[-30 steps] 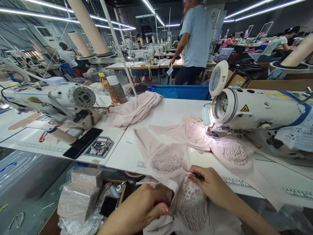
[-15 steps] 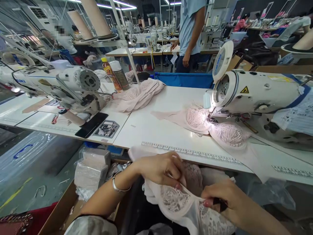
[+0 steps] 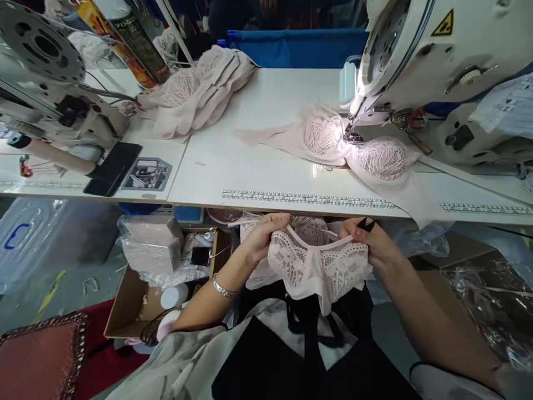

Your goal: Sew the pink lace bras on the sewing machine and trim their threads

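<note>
In front of my lap a pale pink lace bra (image 3: 339,272) is stretched between my hands, its cups side by side. My left hand (image 3: 268,233) pinches the upper edge of one cup. My right hand (image 3: 372,241) grips the other cup's upper edge, and two black pointed tips of a small tool, which look like thread snips (image 3: 366,224), stick out of it. A second lace bra (image 3: 383,160) lies under the needle of the lit sewing machine (image 3: 453,66); its band hangs over the table's front edge.
A pile of pale pink bra pieces (image 3: 208,94) lies at the back left beside two spray cans (image 3: 135,41). Another sewing machine (image 3: 58,72) and a black phone (image 3: 113,169) are at left. A cardboard box (image 3: 120,311) with wrapped packs stands below the white table (image 3: 233,172).
The view has tilted down toward my lap. My hands have moved apart and spread the bra with its lace cups facing me. The bra at the machine stays put.
</note>
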Tool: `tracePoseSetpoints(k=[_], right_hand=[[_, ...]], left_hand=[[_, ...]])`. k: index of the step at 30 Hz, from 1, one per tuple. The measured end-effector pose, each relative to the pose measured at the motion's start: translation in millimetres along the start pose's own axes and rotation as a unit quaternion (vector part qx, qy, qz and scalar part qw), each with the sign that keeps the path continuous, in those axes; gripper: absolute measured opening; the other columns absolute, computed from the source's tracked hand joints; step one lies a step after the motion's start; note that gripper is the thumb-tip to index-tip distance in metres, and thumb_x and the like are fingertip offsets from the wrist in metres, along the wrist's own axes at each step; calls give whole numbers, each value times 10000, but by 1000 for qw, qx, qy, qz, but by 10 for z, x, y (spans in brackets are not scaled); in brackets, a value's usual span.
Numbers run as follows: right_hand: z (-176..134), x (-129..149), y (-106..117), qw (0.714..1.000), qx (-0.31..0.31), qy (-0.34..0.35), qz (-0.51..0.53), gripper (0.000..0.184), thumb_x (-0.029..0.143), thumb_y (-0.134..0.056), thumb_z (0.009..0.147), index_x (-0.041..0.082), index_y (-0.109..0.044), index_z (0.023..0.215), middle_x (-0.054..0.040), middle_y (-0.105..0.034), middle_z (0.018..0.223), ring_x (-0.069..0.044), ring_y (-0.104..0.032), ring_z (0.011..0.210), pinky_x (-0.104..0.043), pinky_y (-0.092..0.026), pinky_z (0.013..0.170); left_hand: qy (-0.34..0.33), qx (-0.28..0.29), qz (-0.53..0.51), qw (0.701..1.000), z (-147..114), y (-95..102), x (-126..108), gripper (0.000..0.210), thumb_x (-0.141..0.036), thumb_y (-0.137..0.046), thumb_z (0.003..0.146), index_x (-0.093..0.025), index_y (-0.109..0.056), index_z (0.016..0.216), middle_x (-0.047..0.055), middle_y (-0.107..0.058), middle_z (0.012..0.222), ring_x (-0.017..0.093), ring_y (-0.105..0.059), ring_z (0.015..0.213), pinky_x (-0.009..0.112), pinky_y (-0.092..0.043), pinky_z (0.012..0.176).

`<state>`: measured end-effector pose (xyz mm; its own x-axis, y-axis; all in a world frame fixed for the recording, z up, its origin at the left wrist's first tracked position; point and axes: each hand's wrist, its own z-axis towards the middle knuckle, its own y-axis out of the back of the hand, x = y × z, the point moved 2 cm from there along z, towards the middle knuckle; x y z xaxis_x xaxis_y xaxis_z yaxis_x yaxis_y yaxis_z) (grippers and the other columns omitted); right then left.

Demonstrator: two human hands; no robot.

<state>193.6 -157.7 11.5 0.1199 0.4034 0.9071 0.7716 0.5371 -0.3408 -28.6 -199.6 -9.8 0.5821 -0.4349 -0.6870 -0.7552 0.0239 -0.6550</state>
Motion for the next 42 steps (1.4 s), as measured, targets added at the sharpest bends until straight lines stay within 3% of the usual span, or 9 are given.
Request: tracePoseSetpoints(k=[9, 19, 23, 27, 29, 31, 34, 38, 42], right_hand=[[25, -85, -14, 999, -9, 29, 28, 747, 751, -863, 514, 256, -310, 430, 80, -305, 366, -86, -235, 354, -267, -234, 383], [2, -71, 16, 999, 29, 30, -22, 728, 807, -814, 532, 267, -346, 395, 68, -352, 336, -87, -273, 314, -267, -243, 374], [-13, -40, 121, 993, 77, 37, -76, 708, 831, -751, 608, 260, -373, 426, 59, -382, 383, -90, -305, 362, -268, -266, 408], [-9, 111, 126, 959, 141, 36, -245, 440, 638, -815, 722, 206, -734, 711, -23, -658, 637, -136, -517, 531, -266, -339, 492], [-21, 190, 40, 920, 192, 41, -338, 336, 539, -797, 798, 213, -791, 877, -33, -714, 741, -151, -575, 598, -260, -372, 529], [-49, 237, -59, 902, 238, 43, -356, 244, 458, -731, 883, 221, -786, 858, -16, -695, 703, -142, -564, 580, -257, -376, 535], [-102, 215, -121, 932, 220, 29, -285, 253, 413, -690, 917, 216, -756, 772, -8, -648, 651, -134, -526, 549, -262, -361, 517], [-167, -11, -67, 982, 114, -24, -148, 294, 478, -833, 770, 200, -747, 731, 7, -597, 580, -120, -475, 515, -258, -316, 481], [-221, -259, -34, 996, 57, -59, -26, 373, 489, -929, 628, 175, -736, 686, -15, -644, 623, -127, -543, 563, -249, -379, 495]], left_hand=[[23, 36, -28, 999, -48, -165, 13, 592, -465, -940, 596, -179, -427, 521, -79, -356, 459, 43, -295, 397, 193, -242, 409], [33, 78, -32, 996, -85, -133, 27, 548, -439, -913, 684, -175, -449, 557, -73, -356, 519, 45, -298, 431, 201, -274, 431], [35, 83, -22, 996, -84, -139, 13, 544, -451, -901, 697, -172, -457, 553, -73, -359, 513, 44, -298, 428, 200, -268, 429], [56, 97, -6, 994, -31, -206, 13, 561, -463, -896, 703, -180, -435, 555, -87, -325, 484, 34, -243, 408, 194, -201, 406], [66, 106, -5, 992, 3, -258, 15, 569, -469, -898, 694, -183, -426, 553, -90, -318, 475, 33, -245, 399, 190, -197, 398], [67, 110, -15, 992, 22, -295, 9, 567, -460, -903, 684, -185, -424, 556, -91, -318, 470, 33, -256, 391, 184, -214, 392], [53, 111, -30, 992, 5, -297, -10, 549, -431, -897, 698, -185, -423, 568, -96, -317, 463, 26, -249, 379, 169, -234, 389], [38, 119, -31, 992, -44, -253, -11, 611, -441, -895, 688, -194, -359, 530, -99, -277, 453, 24, -236, 373, 170, -237, 384], [35, 100, -18, 994, -60, -216, 20, 657, -468, -907, 656, -197, -327, 508, -97, -266, 443, 26, -225, 374, 177, -213, 370]])
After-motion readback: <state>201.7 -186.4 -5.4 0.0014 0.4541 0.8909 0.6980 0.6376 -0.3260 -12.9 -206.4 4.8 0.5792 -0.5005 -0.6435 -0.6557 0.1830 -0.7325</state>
